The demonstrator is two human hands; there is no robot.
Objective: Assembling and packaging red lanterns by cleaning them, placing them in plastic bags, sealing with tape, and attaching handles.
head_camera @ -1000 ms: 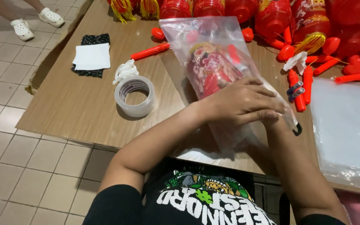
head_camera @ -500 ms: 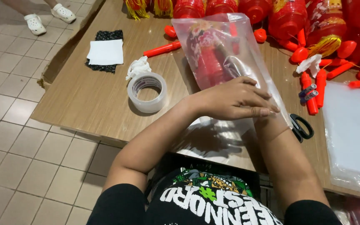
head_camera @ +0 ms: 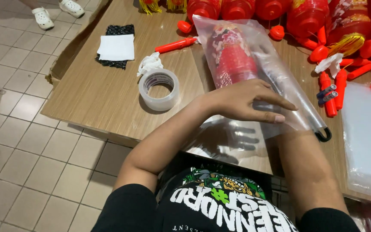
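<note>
- Left hand (head_camera: 247, 101): laid flat, palm down, on the lower part of the clear plastic bag (head_camera: 275, 81); fingers (head_camera: 280, 103) stretched out and slightly spread, pointing right; pressing rather than gripping.
- Right hand: hidden behind the bag and the left hand — only the forearm visible, rising from the lower right to the bag's lower end; grip state not determinable.
- Clear plastic bag: lying slantwise on the wooden surface (head_camera: 104, 94), upper end toward the far edge, lower end near the body; contains a red lantern (head_camera: 232, 58) with a printed figure, in the upper half.
- Scissors handle (head_camera: 323, 134), black loop: showing at the bag's lower right corner, just beside the right forearm.
- Roll of clear tape (head_camera: 159, 89): flat on the surface, left of the bag, apart from both hands.
- Crumpled white tissue (head_camera: 150, 63): touching the far side of the tape roll.
- White paper square on a black mesh pad (head_camera: 116, 47): farther left, near the surface edge.
- Red plastic stick (head_camera: 174, 44): between tissue and bag top.
- Row of red lanterns (head_camera: 271, 8) and loose red parts (head_camera: 329, 86): along the far edge and right side.
- Stack of clear plastic sheets (head_camera: 368, 129): far right — well apart from the left hand.
</note>
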